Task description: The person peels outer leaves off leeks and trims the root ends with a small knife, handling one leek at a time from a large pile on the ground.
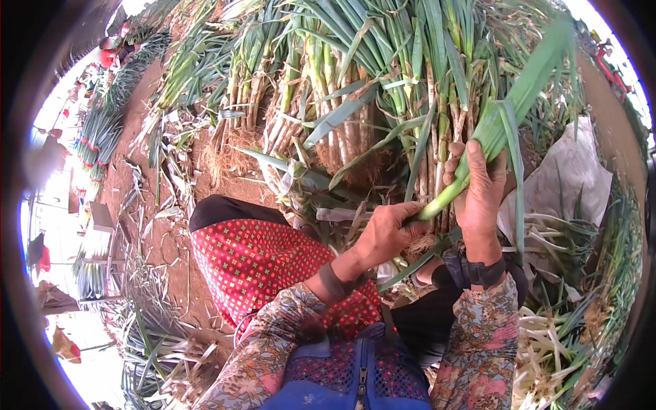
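Leek [497,130] in both hands [384,231] [482,195]

At the right of the frame I see a crumpled white sack [570,167]. Reddish-brown dirt [142,109] spreads across the left. Far off, upper left, there is a person in red [107,57]; at upper right, a red object [604,65] too small for me to identify.

ahead: leek bunches [342,130] block | left: red-clothed knee [256,256], then passable ground [137,130]
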The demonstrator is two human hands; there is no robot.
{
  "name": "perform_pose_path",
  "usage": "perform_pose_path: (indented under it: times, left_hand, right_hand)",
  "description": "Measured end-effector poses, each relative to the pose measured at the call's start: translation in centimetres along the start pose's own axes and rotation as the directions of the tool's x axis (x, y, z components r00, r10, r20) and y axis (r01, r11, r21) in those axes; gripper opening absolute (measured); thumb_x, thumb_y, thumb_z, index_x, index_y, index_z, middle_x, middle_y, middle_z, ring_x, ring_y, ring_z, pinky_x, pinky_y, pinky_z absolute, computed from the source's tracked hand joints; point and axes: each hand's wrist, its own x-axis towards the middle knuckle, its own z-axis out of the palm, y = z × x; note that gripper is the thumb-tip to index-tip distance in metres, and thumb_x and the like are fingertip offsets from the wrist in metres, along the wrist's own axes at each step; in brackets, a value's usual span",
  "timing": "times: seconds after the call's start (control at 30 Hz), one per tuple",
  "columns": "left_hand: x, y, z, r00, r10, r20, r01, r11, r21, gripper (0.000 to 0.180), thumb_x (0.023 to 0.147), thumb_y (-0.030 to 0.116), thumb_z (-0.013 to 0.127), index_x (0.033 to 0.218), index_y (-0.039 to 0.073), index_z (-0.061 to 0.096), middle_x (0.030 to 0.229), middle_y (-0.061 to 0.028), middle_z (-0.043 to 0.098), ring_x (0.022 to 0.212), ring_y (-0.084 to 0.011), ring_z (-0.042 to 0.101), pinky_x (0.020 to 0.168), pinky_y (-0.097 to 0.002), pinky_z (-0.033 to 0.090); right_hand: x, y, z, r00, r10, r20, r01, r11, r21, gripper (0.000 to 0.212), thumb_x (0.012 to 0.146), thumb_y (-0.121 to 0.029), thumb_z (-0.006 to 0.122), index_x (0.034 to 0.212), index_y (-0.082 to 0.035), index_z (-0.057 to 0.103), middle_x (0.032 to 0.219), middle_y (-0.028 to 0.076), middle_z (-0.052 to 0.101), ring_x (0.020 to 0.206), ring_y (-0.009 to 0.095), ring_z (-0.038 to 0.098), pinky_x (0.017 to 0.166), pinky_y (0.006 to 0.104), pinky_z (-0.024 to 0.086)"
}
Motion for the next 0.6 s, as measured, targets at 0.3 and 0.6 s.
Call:
perform_pose_path:
  times: [0.3,0.6]
  left_hand:
    - [0.7,-1.5,0.2,0.771,0.61,-0.181,-0.369,0.661,0.653,0.025,0.075,-0.002,0.069,0.098,0.004,0.065,0.09,-0.013,0.06,0.078,-0.0325,0.061,0.068,-0.0356,0.051]
    - [0.3,-1.6,-0.5,0.933,0.292,-0.212,-0.294,0.956,0.024,0.013,0.085,0.002,0.068,0.093,0.004,0.058,0.087,-0.0048,0.059,0.079,-0.0177,0.06,0.066,-0.0298,0.049]
  right_hand:
    - [0.6,0.4,-0.6,0.983,-0.097,-0.153,0.112,0.989,0.093,0.023,0.093,-0.011,0.065,0.11,-0.009,0.051,0.088,0.004,0.06,0.067,0.012,0.057,0.054,0.0265,0.048]
    - [1.0,-0.9,-1.8,0.997,-0.016,-0.077,0.025,0.993,0.111,0.022,0.09,-0.009,0.067,0.108,-0.008,0.054,0.086,0.003,0.058,0.07,0.013,0.056,0.054,0.0246,0.047]
